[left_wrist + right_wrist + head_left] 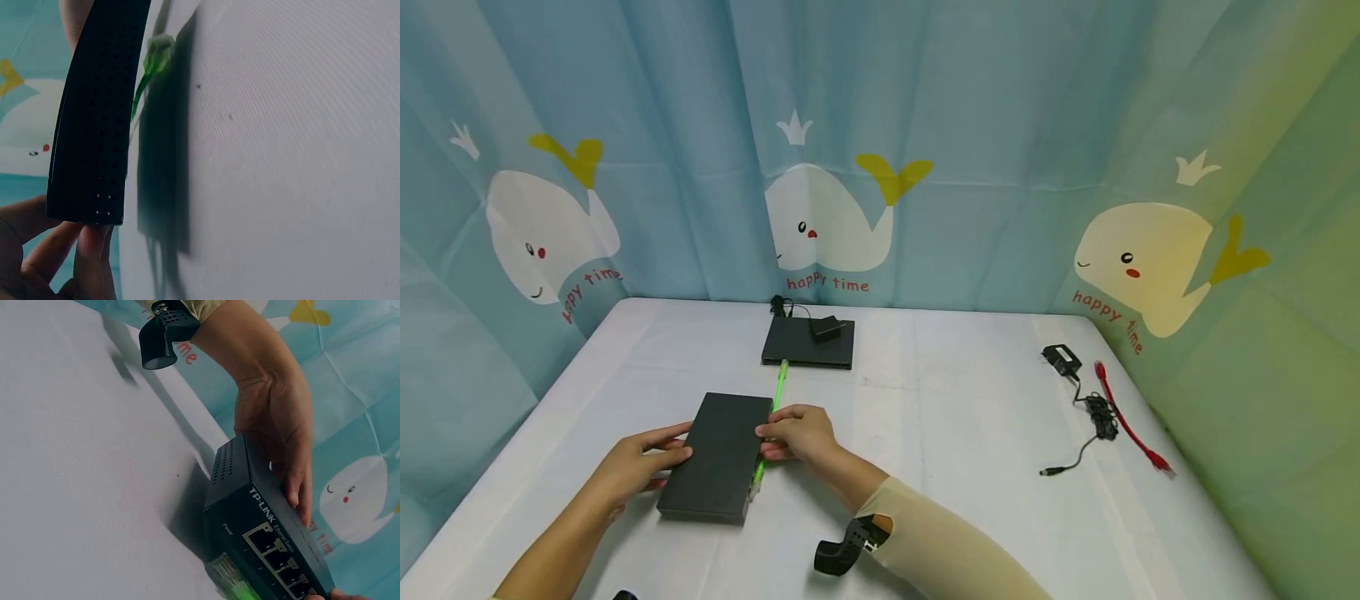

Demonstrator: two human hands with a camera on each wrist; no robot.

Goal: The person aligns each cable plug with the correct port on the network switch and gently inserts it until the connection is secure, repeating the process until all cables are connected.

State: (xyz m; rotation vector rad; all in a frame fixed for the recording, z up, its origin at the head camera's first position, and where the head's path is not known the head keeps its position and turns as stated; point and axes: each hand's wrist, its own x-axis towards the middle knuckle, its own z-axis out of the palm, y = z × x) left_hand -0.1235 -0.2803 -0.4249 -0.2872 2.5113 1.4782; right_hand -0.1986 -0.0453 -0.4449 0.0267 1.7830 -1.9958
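Observation:
A black Ethernet switch (717,457) is held level between two hands, slightly above the table in the left wrist view. My left hand (634,465) grips its left edge, thumb on top and fingers beneath. My right hand (800,433) pinches the right edge, where the ports are; only its fingertips (342,595) show in the right wrist view. Along that edge lies a green network cable (781,382), its clear plug (224,570) outside the ports. "TP-LINK" is printed on the switch beside several ports. Vent holes (107,119) mark its near side.
Farther back sits a second black box (797,343) with a power adapter (827,327) on top. At the right are another adapter (1062,360) with a bundled cord (1102,417) and a red network cable (1126,422). A whale-print curtain (970,150) borders the white table (955,417).

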